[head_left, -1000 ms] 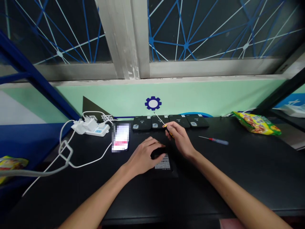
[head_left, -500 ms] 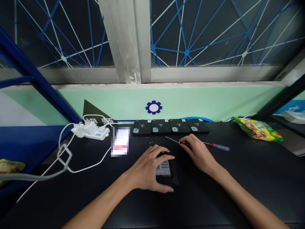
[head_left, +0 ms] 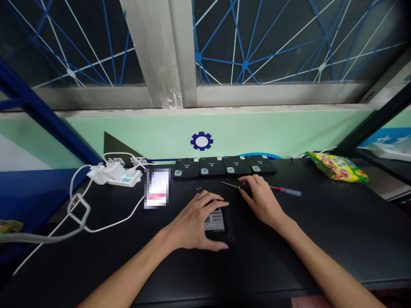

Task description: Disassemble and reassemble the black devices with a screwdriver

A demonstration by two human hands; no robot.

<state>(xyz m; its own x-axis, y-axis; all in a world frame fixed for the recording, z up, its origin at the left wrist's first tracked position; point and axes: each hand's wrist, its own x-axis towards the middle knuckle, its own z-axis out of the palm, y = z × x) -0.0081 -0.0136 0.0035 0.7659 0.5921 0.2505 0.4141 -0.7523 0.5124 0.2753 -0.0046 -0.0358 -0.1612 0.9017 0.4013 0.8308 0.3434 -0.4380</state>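
Note:
My left hand (head_left: pixel 195 224) spans a flat black case (head_left: pixel 229 235) on the table, its fingers along the far side and its thumb by the near edge. A white printed label (head_left: pixel 216 220) shows inside the case; its left part is hidden under the hand. Fingers curled, my right hand (head_left: pixel 258 199) is on the dark handle of a screwdriver (head_left: pixel 229 185) that lies on the table, shaft pointing left. Just beyond that hand lies a second screwdriver (head_left: pixel 290 191), with a clear and red handle. Three tiny screws (head_left: pixel 198 188) lie beyond my left hand.
Several flat black boxes (head_left: pixel 212 166) stand in a row along the wall. To the left are a lit phone (head_left: pixel 157 188) with its screen blurred and a white power strip (head_left: pixel 126 177) with cables. A yellow-green snack bag (head_left: pixel 338 167) lies at the back right.
The whole view has shifted slightly. My right hand has settled further over the screwdriver's handle. My left hand stays around the case, and the screws lie where they were.

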